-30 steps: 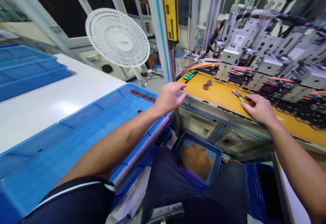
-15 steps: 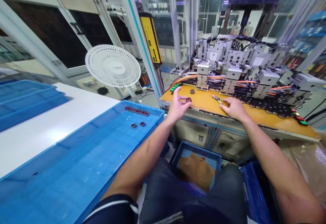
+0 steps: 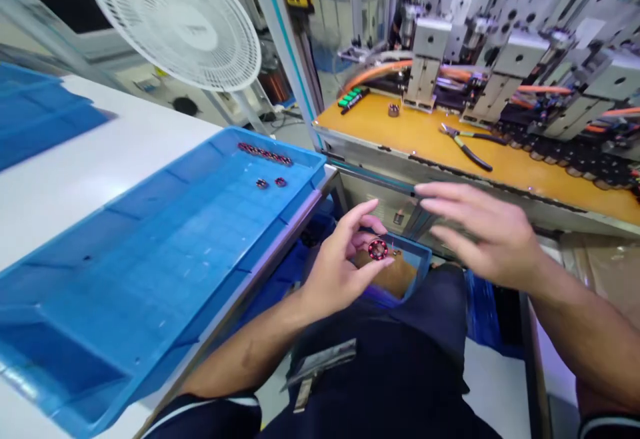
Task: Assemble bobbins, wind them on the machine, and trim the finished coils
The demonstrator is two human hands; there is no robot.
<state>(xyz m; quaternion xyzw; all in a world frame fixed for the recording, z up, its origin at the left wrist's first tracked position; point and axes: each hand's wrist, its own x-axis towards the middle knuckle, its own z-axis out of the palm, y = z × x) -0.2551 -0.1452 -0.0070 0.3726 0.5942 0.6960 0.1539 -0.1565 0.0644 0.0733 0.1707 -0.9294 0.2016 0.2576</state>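
Between the thumb and fingers of my left hand [image 3: 340, 259] is a small round motor stator [image 3: 378, 249], dark with a ring of red dots, held above my lap. My right hand [image 3: 485, 232] hovers to its right, fingers stretched out and holding nothing, slightly blurred. Cutting pliers [image 3: 465, 144] with black and yellow-green handles lie on the orange-yellow bench top [image 3: 370, 126], handles spread. Another stator [image 3: 393, 110] stands on that bench near the machine. To the left, a blue tray [image 3: 165, 239] contains a row of stators [image 3: 264, 154] and two single ones nearer me.
A machine with metal blocks [image 3: 433, 36] and orange cables stands along the bench's back. Dark cylindrical parts [image 3: 560, 156] line its right side. A white fan [image 3: 185, 22] rises behind the tray. Below my hands sits a blue bin [image 3: 425, 259] with brown material and small parts.
My right hand has let go of the pliers, leaving them on the bench, and come back toward me. My left hand has drawn the stator from the bench to above my lap. The view has tilted down.
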